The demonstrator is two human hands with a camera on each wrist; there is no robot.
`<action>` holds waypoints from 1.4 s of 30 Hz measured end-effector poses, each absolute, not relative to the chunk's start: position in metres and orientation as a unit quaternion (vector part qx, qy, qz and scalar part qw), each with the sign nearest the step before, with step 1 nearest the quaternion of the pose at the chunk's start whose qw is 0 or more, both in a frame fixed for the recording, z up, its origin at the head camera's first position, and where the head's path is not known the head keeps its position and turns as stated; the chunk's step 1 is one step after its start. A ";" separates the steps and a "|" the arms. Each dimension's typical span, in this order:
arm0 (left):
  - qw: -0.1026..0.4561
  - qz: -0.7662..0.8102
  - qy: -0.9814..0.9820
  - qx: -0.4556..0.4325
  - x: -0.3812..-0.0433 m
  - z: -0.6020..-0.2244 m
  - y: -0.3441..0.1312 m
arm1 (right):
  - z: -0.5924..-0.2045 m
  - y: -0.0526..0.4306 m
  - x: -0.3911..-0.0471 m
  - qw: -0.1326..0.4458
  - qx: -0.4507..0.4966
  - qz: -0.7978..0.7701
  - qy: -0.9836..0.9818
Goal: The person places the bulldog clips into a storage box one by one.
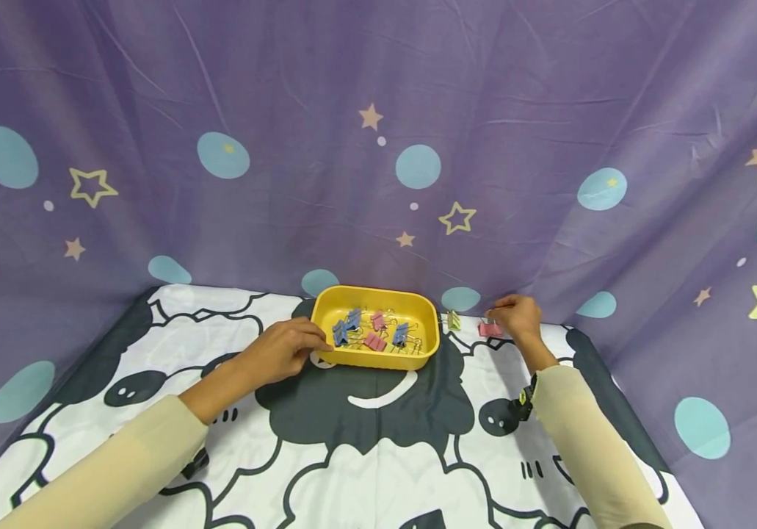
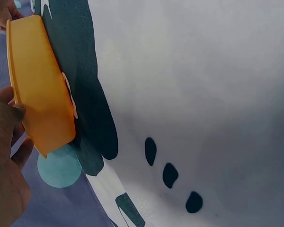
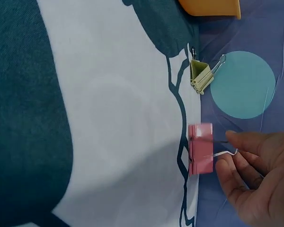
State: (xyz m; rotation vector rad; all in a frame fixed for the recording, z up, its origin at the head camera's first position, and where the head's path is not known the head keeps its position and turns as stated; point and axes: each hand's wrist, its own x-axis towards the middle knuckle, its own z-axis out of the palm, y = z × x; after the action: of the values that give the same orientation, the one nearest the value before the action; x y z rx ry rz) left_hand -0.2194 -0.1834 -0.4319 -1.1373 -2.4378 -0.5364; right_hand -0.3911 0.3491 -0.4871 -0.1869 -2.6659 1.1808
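Observation:
A yellow plastic tray (image 1: 378, 360) stands at the back of the table, holding blue binder clips (image 1: 401, 334) and pink binder clips (image 1: 374, 341) with wire handles. My left hand (image 1: 285, 349) grips the tray's left end; in the left wrist view, the thumb (image 2: 19, 111) lies at the rim. To the right of the tray, my right hand (image 3: 255, 175) pinches a wire handle of a pink binder clip (image 3: 201, 149). That clip is at the cloth's back edge. Between it and the tray lies a yellow-green binder clip (image 3: 201, 78).
A white and dark cartoon-print cloth (image 1: 378, 485) covers the table. Behind it and along both sides hangs a purple curtain (image 1: 325, 147) with stars and blue dots, close behind the tray. A dark wrist strap (image 1: 525, 400) shows at the right sleeve.

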 end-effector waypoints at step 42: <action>0.191 -0.192 -0.876 -0.400 -0.218 -0.430 -0.183 | -0.396 0.308 -0.310 -0.085 -0.105 0.670 -0.730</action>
State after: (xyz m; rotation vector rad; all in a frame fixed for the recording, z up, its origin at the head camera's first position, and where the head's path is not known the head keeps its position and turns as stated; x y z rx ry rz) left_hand -0.2182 -0.1830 -0.4296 -1.1220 -2.4597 -0.5383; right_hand -0.3095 0.3084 -0.3957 -0.3490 -2.4253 2.2271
